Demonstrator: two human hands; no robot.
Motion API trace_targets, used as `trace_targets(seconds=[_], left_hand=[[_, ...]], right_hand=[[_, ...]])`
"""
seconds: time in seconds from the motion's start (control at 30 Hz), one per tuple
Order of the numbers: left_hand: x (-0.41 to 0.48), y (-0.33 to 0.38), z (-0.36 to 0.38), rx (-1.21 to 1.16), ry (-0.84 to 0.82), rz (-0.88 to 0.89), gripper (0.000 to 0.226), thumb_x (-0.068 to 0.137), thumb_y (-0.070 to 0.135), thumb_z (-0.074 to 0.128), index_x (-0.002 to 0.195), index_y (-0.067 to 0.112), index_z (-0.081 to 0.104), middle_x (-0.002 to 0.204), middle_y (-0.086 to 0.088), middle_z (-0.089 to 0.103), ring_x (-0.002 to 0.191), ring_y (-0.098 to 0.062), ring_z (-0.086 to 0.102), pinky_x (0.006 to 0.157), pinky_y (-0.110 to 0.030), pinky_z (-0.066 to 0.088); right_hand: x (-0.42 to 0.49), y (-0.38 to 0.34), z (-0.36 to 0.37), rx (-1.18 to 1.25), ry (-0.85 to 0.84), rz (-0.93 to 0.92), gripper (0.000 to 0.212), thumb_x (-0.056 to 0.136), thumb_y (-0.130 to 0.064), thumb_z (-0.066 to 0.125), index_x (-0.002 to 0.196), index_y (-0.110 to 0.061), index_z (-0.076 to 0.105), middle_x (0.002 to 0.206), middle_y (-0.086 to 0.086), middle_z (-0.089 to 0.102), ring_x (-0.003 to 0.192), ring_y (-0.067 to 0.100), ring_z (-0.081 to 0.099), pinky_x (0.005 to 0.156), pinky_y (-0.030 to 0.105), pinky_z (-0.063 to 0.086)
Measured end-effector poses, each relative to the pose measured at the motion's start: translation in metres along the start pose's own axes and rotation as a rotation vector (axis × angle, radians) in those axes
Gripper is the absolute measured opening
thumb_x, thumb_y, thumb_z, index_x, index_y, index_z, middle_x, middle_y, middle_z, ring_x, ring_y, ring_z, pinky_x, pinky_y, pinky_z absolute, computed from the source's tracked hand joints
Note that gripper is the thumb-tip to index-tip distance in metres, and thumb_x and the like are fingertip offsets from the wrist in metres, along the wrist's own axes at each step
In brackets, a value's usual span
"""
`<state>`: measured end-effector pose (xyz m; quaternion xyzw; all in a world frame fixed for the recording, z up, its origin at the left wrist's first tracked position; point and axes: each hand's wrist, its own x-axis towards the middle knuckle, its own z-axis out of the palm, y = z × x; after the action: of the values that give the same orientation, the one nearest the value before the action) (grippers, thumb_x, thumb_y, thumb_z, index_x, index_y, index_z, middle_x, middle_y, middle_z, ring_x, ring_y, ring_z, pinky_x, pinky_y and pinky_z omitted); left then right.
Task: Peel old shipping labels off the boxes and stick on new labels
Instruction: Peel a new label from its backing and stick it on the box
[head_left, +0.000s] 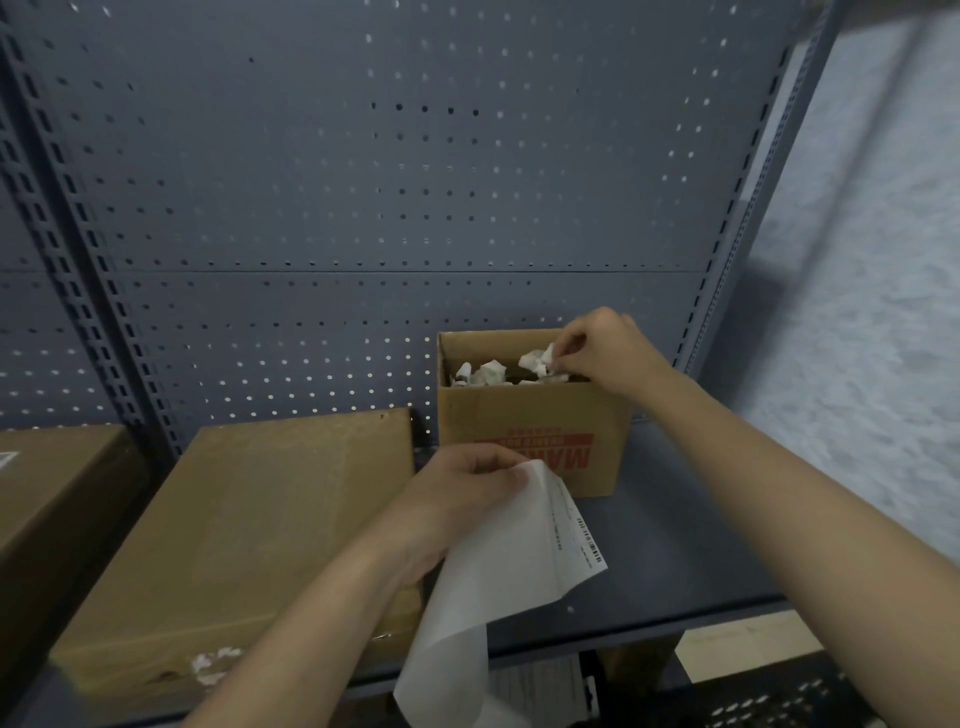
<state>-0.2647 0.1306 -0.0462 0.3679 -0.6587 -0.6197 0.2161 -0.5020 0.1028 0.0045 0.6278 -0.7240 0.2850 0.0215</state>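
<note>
Two pinches: left hand (457, 499), limp label sheet (498, 571); right hand (602, 353), crumpled scrap (537, 359) over cardboard box (519, 415).

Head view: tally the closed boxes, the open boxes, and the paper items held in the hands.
Closed boxes: 2
Open box: 1
Label sheet, left hand: 1
Crumpled scrap, right hand: 1
Total: 5

Head-worn view — forward, downward; near shelf (675, 551)
</note>
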Motion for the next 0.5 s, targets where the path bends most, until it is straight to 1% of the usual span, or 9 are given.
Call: trace_targets(seconds=[0.07, 0.1, 0.13, 0.17, 0.2, 0.27, 0.33, 0.4, 0.5], left_hand=[[0.000, 0.000, 0.001, 0.006, 0.004, 0.005, 0.020, 0.094, 0.026, 0.065, 0.079, 0.028, 0.078, 0.093, 0.007, 0.075, 0.097, -0.020, 0.070, 0.095, -0.048, 0.054], [0.001, 0.000, 0.001, 0.010, 0.008, 0.009, 0.020, 0.094, 0.026, 0.065, 0.079, 0.029, 0.078, 0.093, 0.007, 0.075, 0.097, -0.021, 0.070, 0.095, -0.049, 0.054], [0.001, 0.000, 0.001, 0.013, 0.011, 0.012, 0.020, 0.094, 0.026, 0.064, 0.080, 0.030, 0.079, 0.093, 0.006, 0.075, 0.097, -0.021, 0.070, 0.095, -0.049, 0.054], [0.002, 0.001, 0.002, 0.013, 0.011, 0.014, 0.020, 0.094, 0.026, 0.064, 0.081, 0.029, 0.079, 0.094, 0.005, 0.075, 0.098, -0.022, 0.070, 0.095, -0.049, 0.054], [0.002, 0.001, 0.003, 0.012, 0.008, 0.016, 0.019, 0.094, 0.026, 0.064, 0.082, 0.029, 0.079, 0.094, 0.005, 0.075, 0.098, -0.022, 0.070, 0.095, -0.049, 0.055], [0.002, 0.002, 0.004, 0.014, 0.006, 0.024, 0.019, 0.094, 0.027, 0.064, 0.083, 0.030, 0.079, 0.096, 0.004, 0.075, 0.099, -0.022, 0.070, 0.095, -0.050, 0.054], [0.004, 0.003, 0.007, 0.011, 0.010, 0.044, 0.019, 0.094, 0.026, 0.064, 0.082, 0.029, 0.079, 0.097, 0.002, 0.075, 0.099, -0.024, 0.069, 0.096, -0.052, 0.053], [0.005, 0.004, 0.009, 0.006, 0.016, 0.055, 0.020, 0.094, 0.025, 0.064, 0.081, 0.028, 0.079, 0.096, -0.001, 0.075, 0.099, -0.026, 0.069, 0.096, -0.052, 0.053], [0.007, 0.002, 0.012, 0.008, 0.021, 0.063, 0.018, 0.094, 0.025, 0.065, 0.082, 0.028, 0.078, 0.099, -0.001, 0.074, 0.099, -0.025, 0.069, 0.096, -0.052, 0.053]], right_hand=[[0.000, 0.001, -0.001, -0.033, 0.017, 0.005, 0.013, 0.076, -0.023, 0.085, 0.083, -0.015, 0.077, 0.095, -0.002, 0.059, 0.084, 0.008, 0.056, 0.077, 0.027, 0.053], [-0.001, 0.000, -0.003, -0.033, 0.010, 0.004, 0.015, 0.076, -0.025, 0.085, 0.084, -0.015, 0.077, 0.091, -0.005, 0.058, 0.081, 0.005, 0.056, 0.072, 0.019, 0.049], [-0.003, -0.001, -0.005, -0.014, 0.004, 0.006, 0.013, 0.079, -0.023, 0.082, 0.086, -0.014, 0.076, 0.085, -0.008, 0.059, 0.077, 0.002, 0.056, 0.067, 0.013, 0.044], [-0.005, -0.003, -0.008, 0.001, -0.001, 0.012, 0.008, 0.083, -0.019, 0.078, 0.087, -0.012, 0.076, 0.082, -0.009, 0.063, 0.075, 0.001, 0.059, 0.063, 0.009, 0.042], [-0.006, -0.003, -0.009, 0.009, -0.001, 0.008, 0.006, 0.087, -0.013, 0.073, 0.090, -0.012, 0.077, 0.083, -0.006, 0.069, 0.077, 0.004, 0.063, 0.063, 0.009, 0.044], [-0.009, -0.005, -0.011, 0.004, -0.006, 0.003, 0.016, 0.090, -0.008, 0.063, 0.098, -0.011, 0.076, 0.091, 0.001, 0.072, 0.080, 0.007, 0.064, 0.066, 0.012, 0.046], [-0.015, -0.008, -0.014, 0.010, 0.009, 0.008, 0.017, 0.090, -0.010, 0.061, 0.100, -0.014, 0.074, 0.092, 0.001, 0.072, 0.078, 0.001, 0.060, 0.064, 0.006, 0.042], [-0.021, -0.012, -0.019, 0.035, 0.049, 0.005, 0.013, 0.089, -0.013, 0.062, 0.095, -0.017, 0.074, 0.087, -0.004, 0.070, 0.076, -0.004, 0.058, 0.059, 0.003, 0.042], [-0.037, -0.023, -0.027, 0.117, 0.061, 0.008, 0.011, 0.090, -0.020, 0.064, 0.085, -0.021, 0.073, 0.080, -0.010, 0.070, 0.076, 0.001, 0.063, 0.062, 0.009, 0.049]])
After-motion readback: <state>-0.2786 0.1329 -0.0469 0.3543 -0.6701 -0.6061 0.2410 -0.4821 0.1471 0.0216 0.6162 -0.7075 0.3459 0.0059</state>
